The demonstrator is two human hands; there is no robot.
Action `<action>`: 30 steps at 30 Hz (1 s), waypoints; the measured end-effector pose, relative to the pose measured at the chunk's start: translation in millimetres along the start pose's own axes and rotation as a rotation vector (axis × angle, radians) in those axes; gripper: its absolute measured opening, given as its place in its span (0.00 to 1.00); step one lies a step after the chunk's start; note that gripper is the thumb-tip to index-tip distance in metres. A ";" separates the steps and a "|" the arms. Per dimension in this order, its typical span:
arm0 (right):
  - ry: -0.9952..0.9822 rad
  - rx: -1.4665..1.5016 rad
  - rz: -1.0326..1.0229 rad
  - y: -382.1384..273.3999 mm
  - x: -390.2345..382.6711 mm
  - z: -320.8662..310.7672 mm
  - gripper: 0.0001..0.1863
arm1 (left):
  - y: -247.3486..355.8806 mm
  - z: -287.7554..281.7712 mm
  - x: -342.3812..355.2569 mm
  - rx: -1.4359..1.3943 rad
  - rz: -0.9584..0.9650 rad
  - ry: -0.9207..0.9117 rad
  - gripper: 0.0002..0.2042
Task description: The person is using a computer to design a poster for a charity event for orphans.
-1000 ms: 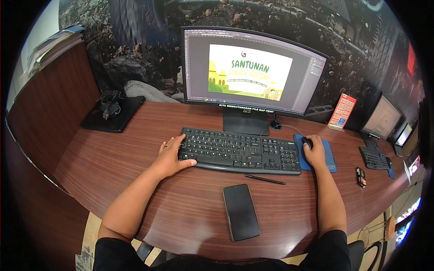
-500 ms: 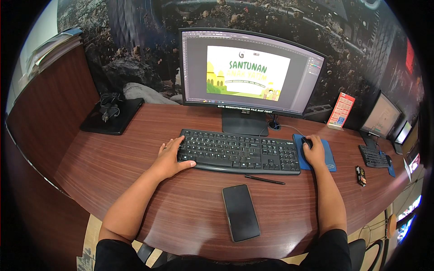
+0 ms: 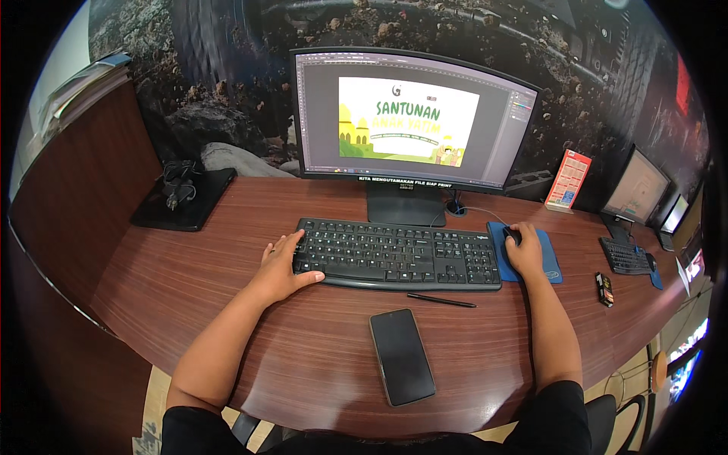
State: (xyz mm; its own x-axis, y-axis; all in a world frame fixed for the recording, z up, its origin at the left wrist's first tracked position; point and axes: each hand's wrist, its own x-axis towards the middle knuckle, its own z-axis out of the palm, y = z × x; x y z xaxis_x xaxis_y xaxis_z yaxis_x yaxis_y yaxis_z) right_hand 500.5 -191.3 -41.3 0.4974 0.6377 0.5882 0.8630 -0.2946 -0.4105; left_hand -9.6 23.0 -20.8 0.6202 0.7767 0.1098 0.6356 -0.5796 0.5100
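Observation:
My left hand (image 3: 280, 271) rests at the left end of a black keyboard (image 3: 394, 254), its fingers spread over the edge keys and the thumb stretched along the front rim. Under my right hand (image 3: 526, 254) is a black computer mouse (image 3: 513, 236), mostly covered by the curled fingers. The mouse sits on a blue mouse pad (image 3: 549, 264). Behind the keyboard stands a curved black monitor (image 3: 315, 114), showing a green and yellow design in an editing window. A thin black pen-like stick (image 3: 441, 300) lies just in front of the keyboard.
A dark smartphone (image 3: 403, 356) lies near the desk's front edge. To the right are a small black box (image 3: 604, 289), an upright red calendar card (image 3: 568, 180) and a second keyboard (image 3: 626, 256). A flat black device (image 3: 186, 209) with a coiled cable sits at the left, beside a wooden partition (image 3: 83, 174).
On the screen, a small dark label at the top of the design has shifted right and slightly down. The whole view has moved a little; both hands keep their places.

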 end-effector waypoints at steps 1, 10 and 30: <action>0.006 0.005 -0.003 0.1 0.0 0.0 0.15 | 0.1 0.0 0.1 -0.001 0.002 0.003 0.52; 0.019 0.001 0.000 2.0 0.2 1.2 0.15 | -0.2 0.8 0.6 -0.002 0.005 0.005 0.52; 0.012 0.006 0.002 -2.0 -0.2 -1.4 0.15 | -0.4 -0.5 0.5 0.018 0.003 -0.009 0.53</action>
State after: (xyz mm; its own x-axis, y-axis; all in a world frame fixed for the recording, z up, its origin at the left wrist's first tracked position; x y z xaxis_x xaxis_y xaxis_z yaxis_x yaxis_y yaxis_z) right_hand 498.8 -191.8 -39.7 0.5001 0.6285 0.5957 0.8615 -0.2913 -0.4160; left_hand -9.9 23.8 -20.5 0.6263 0.7727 0.1031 0.6417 -0.5862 0.4945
